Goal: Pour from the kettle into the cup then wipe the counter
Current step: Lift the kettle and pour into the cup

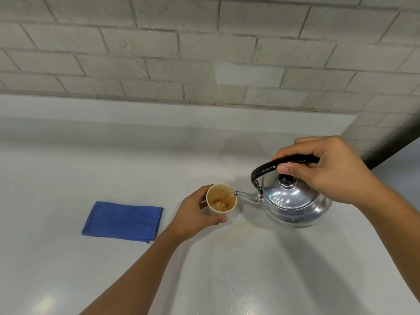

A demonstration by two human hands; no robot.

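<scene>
A shiny metal kettle (295, 201) with a black handle is tilted to the left, its spout tip over the rim of a small cream cup (221, 199). Water runs from the spout into the cup, which holds a little liquid. My right hand (327, 169) grips the kettle's black handle from above. My left hand (195, 214) wraps around the cup's left side and steadies it on the white counter (113, 155). A folded blue cloth (122, 221) lies flat on the counter, to the left of the cup.
A pale brick wall (204, 53) runs along the back of the counter. The counter ends at the right, where a dark edge (391, 148) slants down. Small droplets glisten on the counter near the front.
</scene>
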